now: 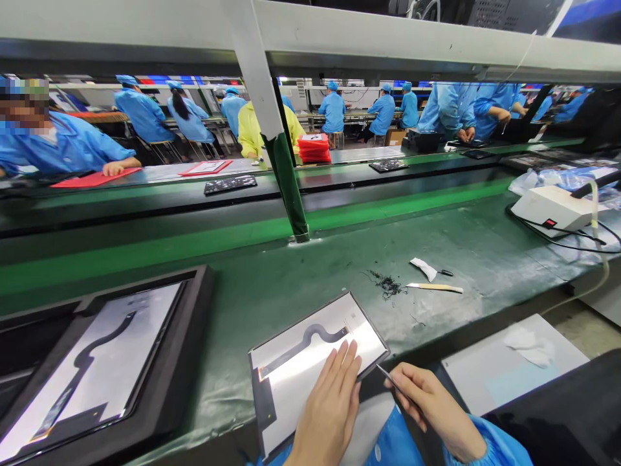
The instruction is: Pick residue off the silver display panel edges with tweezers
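Two bare hands meet at the near edge of the green bench [233, 343]. The left hand [332, 401] lies flat and unclenched, fingers extended, on a display panel [298, 378] set askew across that edge, its near part overhanging. The right hand [422, 395] pinches a thin tool [387, 375], the tip at the panel's right corner; whether it touches cannot be told. Toward the bench's near left corner, a second panel [121, 359] lies in a black foam tray [194, 336]. Beyond the display panel, black scraps [387, 285] lie beside a pale-handled knife [439, 287]; a white device [557, 207] stands near the far edge, rightward.
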Demonstrator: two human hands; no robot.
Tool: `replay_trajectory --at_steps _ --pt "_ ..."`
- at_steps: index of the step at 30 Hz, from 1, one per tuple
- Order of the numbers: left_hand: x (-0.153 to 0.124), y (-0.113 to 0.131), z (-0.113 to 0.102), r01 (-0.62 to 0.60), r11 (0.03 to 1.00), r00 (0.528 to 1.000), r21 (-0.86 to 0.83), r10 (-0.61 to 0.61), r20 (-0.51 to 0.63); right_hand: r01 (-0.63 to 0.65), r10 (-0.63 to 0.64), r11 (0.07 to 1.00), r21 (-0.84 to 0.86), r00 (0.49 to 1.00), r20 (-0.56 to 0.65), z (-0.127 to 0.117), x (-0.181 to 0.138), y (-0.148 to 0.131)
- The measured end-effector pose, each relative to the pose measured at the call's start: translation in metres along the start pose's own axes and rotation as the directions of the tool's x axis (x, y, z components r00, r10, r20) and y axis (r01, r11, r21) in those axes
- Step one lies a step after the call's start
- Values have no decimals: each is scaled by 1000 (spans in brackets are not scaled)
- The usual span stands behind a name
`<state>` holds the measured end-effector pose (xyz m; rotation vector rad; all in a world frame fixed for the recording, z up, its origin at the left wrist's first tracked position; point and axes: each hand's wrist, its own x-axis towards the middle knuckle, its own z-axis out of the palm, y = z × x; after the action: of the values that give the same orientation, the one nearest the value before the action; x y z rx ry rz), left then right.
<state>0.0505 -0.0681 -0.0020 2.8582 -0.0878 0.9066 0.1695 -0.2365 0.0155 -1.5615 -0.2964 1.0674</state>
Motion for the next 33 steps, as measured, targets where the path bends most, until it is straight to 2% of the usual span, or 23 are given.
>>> replay_trajectory --at_steps 2,6,12,19,25,33 --pt "0 0 0 -4 1000 1000 9 4 4 3 -2 1000 -5 1000 8 1 0 0" --pt "-1 0 0 1 1000 1000 -10 0 8 93 -93 993 67 996 -4 4 2 5" --pt "-2 -1 0 1 1000 1000 -18 0 8 -9 9 1000 -18 1000 13 0 -1 -1" --pt "-1 0 -1 -11 1000 1000 14 11 9 89 -90 995 48 996 19 3 2 6" --pt "0 -1 -2 -10 1000 1000 7 10 7 27 -26 999 -46 999 29 1 -1 -1" --pt "1 -1 -3 -17 1000 1000 7 16 10 102 -103 993 56 995 11 4 3 9"
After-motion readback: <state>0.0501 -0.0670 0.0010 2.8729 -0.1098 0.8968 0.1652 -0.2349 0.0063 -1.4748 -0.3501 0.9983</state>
